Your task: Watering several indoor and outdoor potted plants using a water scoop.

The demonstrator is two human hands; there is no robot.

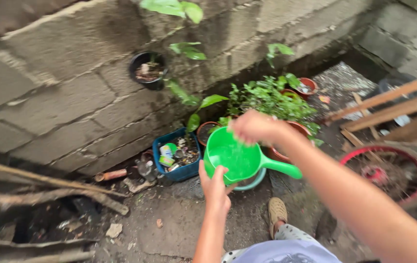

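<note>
- Left hand (214, 185) gripped the green dipper (235, 158) by its rim, above the dirt ground (179, 219).
- Right hand (252, 127), blurred, hovered over it; grip unclear.
- Block wall (62, 92) rose behind potted plants (271, 97) and a blue bin (176, 155).

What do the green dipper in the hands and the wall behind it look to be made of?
Green dipper: likely plastic, going by its bright uniform colour, smooth slightly glossy surface and moulded handle. The left hand grips its rim; the right hand is over it. Wall: grey concrete blocks, rough and matte, with visible mortar joints and dark staining.
</note>
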